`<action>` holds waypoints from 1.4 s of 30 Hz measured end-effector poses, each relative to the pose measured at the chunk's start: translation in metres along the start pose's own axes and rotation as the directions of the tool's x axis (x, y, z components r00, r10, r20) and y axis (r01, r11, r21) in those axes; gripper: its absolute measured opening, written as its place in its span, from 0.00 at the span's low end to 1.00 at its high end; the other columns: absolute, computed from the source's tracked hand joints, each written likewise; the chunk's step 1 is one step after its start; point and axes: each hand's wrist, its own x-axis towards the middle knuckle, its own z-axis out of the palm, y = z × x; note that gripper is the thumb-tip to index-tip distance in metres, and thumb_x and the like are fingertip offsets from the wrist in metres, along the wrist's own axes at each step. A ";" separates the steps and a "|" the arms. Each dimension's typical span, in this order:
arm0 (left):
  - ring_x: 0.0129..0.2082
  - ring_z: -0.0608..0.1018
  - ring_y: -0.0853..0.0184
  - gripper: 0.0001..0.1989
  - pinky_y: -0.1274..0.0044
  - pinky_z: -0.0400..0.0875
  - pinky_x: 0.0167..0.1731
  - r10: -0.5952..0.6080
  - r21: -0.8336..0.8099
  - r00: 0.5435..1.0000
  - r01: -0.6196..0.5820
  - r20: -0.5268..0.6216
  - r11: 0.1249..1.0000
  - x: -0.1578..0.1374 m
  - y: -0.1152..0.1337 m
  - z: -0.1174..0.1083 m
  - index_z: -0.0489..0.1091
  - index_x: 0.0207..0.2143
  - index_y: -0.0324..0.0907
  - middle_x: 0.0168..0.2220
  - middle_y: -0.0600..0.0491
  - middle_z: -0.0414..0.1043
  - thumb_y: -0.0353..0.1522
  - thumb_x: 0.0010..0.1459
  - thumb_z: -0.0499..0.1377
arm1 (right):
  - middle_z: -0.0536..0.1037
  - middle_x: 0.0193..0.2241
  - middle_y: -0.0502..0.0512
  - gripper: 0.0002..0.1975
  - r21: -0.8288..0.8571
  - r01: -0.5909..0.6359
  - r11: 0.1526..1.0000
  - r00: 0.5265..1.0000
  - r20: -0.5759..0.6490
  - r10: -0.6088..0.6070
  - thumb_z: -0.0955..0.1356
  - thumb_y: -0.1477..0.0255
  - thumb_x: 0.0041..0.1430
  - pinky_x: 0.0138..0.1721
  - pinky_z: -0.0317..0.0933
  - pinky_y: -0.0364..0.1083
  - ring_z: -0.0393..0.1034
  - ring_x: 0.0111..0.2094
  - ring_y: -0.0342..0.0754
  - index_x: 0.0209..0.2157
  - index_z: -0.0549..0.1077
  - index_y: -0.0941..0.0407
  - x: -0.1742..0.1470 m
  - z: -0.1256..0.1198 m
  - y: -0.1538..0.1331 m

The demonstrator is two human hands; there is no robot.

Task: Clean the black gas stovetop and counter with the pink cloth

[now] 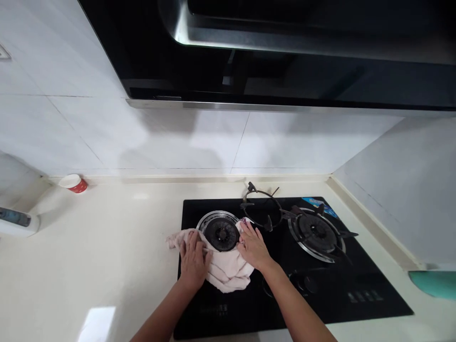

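Note:
A pale pink cloth (230, 270) is bunched around the front and sides of the left burner (223, 233) on a black glass gas hob (249, 313). My left hand (194, 261) grips the cloth at the burner's left side, fingers bent over it. On the other side, my right hand (253, 246) presses a fold of the same cloth against the burner's metal ring, its fingers pointing up and left. Behind my right hand, the removed pan support (262, 192) rests on the glass, leaning toward the right burner (315, 231).
Low overhead hangs a black range hood (285, 85). A red and white paper cup (74, 183) lies tipped by the back wall, with a white device (17, 222) at the far left. Control knobs (309, 284) sit at the hob's front. Something green (432, 284) shows at the right.

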 end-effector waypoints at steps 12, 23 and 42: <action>0.68 0.57 0.51 0.28 0.56 0.59 0.61 0.138 0.055 0.983 -0.145 0.119 0.988 -0.028 -0.008 -0.002 0.61 0.62 0.37 0.67 0.42 0.57 0.27 0.58 0.53 | 0.74 0.52 0.62 0.14 -0.002 0.114 0.993 0.980 -0.161 -0.113 0.64 0.68 0.60 0.59 0.60 0.58 0.65 0.57 0.58 0.46 0.76 0.55 -0.088 0.045 -0.043; 0.59 0.69 0.56 0.24 0.61 0.70 0.55 -0.063 -0.119 0.995 0.072 0.072 0.990 -0.069 -0.059 -0.012 0.67 0.58 0.43 0.59 0.41 0.65 0.26 0.61 0.48 | 0.65 0.62 0.65 0.18 0.267 0.305 0.914 0.952 -0.107 -0.286 0.68 0.71 0.56 0.63 0.55 0.58 0.57 0.64 0.58 0.49 0.70 0.57 -0.055 0.068 -0.121; 0.66 0.61 0.55 0.19 0.58 0.62 0.61 -0.023 -0.259 0.999 0.012 -0.042 0.966 -0.025 -0.054 -0.001 0.72 0.48 0.42 0.60 0.44 0.67 0.24 0.57 0.52 | 0.57 0.63 0.70 0.49 -0.113 -0.115 0.987 0.977 -0.195 0.091 0.73 0.59 0.46 0.59 0.49 0.63 0.51 0.63 0.67 0.66 0.51 0.56 0.010 0.043 -0.045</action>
